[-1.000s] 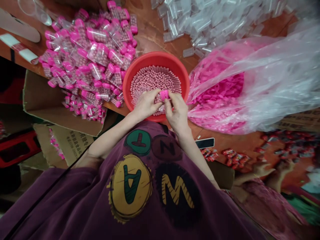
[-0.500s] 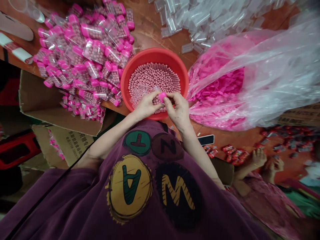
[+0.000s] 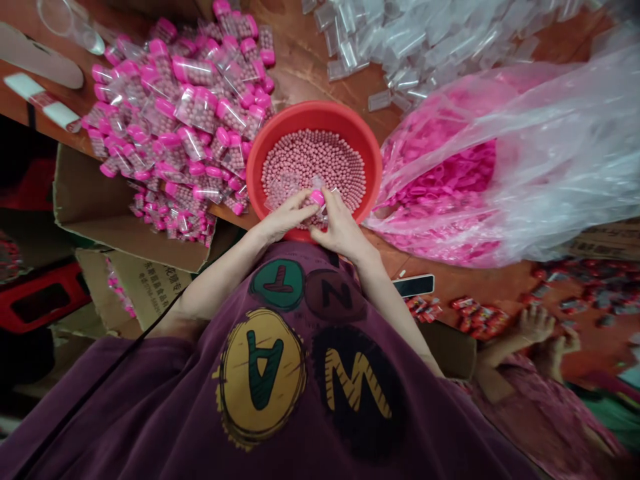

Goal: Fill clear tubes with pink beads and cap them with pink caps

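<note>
My left hand [image 3: 289, 217] is closed around a small clear bottle with a pink cap [image 3: 317, 197], held low over the front of the red bowl [image 3: 370, 150]. Most of the bottle is hidden by the fingers. Beside the cap, my right hand [image 3: 344, 230] has its thumb apart from its fingers, whose tips reach over the bowl. I see nothing clearly held in it. Small pink candy balls [image 3: 315, 157] fill the bowl. Some clear empty bottles [image 3: 283, 187] lie on them at the front left.
Filled pink-capped bottles [image 3: 175, 113] are heaped at left, above an open cardboard box [image 3: 95, 207]. Clear bottles [image 3: 420, 40] pile up at the back right, before a plastic bag [image 3: 555, 153] of pink caps [image 3: 460, 173]. A phone [image 3: 415, 285] and a co-worker's hands [image 3: 537, 323] are at right.
My right fingers have come off the pink cap and spread toward the bowl. The bottle has shifted slightly left in my left hand. The whole view has moved a little.
</note>
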Demonstrator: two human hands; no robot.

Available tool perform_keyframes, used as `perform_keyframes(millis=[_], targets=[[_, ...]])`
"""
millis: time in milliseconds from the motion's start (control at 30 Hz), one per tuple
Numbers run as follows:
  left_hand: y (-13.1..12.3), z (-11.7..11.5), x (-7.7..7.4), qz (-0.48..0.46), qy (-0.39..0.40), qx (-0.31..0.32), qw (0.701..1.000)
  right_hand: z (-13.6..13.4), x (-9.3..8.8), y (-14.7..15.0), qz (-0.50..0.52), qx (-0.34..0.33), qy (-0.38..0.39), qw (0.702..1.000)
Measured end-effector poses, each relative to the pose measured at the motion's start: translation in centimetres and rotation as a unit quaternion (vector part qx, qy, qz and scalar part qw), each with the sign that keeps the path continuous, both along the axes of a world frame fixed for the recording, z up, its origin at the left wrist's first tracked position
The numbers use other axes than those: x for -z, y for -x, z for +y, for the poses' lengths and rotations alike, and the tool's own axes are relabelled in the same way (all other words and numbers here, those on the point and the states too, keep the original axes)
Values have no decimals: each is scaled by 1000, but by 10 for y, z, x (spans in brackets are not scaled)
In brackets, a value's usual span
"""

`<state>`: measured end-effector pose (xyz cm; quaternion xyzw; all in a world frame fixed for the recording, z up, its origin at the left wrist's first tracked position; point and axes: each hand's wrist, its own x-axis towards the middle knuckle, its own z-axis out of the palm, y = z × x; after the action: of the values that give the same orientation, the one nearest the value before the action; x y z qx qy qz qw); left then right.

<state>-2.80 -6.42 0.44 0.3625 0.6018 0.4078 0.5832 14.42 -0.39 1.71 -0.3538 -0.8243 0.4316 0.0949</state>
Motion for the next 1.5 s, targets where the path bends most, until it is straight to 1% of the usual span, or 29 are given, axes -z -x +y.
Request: perform_keyframes(millis=[100, 167, 233, 333, 433, 500, 533, 600, 633, 667, 733, 767, 833, 900, 933, 967, 1000, 1067, 1167, 1200, 1267, 1300, 1367, 1433, 1500], targets=[[-8, -4, 1, -98, 102, -47, 989, -12, 6, 8, -108, -4, -39, 993], [-16, -7, 0, -114, 150, -76, 979, -18, 10, 10, -153, -14, -53, 987], [-20, -9, -1, -124, 182, -77, 973, -22, 15, 9, -156, -19, -50, 986], [-18, -10, 0, -132, 196, -57, 970, -26, 27, 10, -126, 0, -33, 992], [-12, -9, 3, -115, 201, -57, 971, -25, 33, 18, -127, 13, -6, 992], [-5, -9, 6, -72, 201, -76, 974, -19, 35, 28, -122, 4, 22, 992], [1, -9, 8, -33, 192, -94, 976, -14, 35, 34, -106, -8, 37, 994], [19, -7, 14, 64, 149, -138, 977, 1, 38, 47, -63, -38, 51, 996], [32, -5, 17, 107, 122, -164, 973, 10, 41, 54, -50, -47, 46, 997], [47, 0, 21, 140, 95, -188, 968, 20, 45, 61, -51, -47, 34, 997], [82, 13, 27, 166, 53, -221, 960, 38, 57, 77, -95, -31, 4, 995], [100, 22, 28, 171, 37, -228, 958, 46, 64, 84, -124, -28, -5, 992], [134, 38, 29, 188, 7, -230, 955, 58, 79, 97, -162, -43, -4, 986], [156, 48, 26, 225, -24, -223, 948, 68, 92, 104, -154, -58, 24, 986], [161, 50, 23, 251, -41, -217, 942, 72, 97, 104, -131, -53, 45, 989], [160, 48, 20, 279, -55, -212, 935, 75, 99, 101, -98, -38, 71, 992], [155, 45, 17, 304, -67, -205, 928, 77, 100, 97, -56, -17, 101, 993], [130, 34, 12, 322, -76, -180, 927, 79, 97, 84, 38, 20, 165, 985], [81, 22, 9, 264, -77, -117, 954, 71, 84, 65, 136, 45, 247, 958], [67, 20, 9, 244, -78, -116, 960, 66, 81, 60, 152, 54, 266, 951], [48, 21, 11, 217, -65, -151, 962, 55, 76, 55, 160, 84, 283, 942], [43, 22, 13, 206, -47, -179, 961, 50, 75, 54, 151, 101, 275, 944], [38, 27, 18, 170, 9, -225, 959, 41, 72, 54, 108, 115, 215, 964], [36, 32, 23, 130, 68, -251, 957, 36, 69, 55, 50, 84, 123, 988], [33, 36, 26, 106, 110, -266, 952, 35, 63, 57, -6, 25, 49, 998]])
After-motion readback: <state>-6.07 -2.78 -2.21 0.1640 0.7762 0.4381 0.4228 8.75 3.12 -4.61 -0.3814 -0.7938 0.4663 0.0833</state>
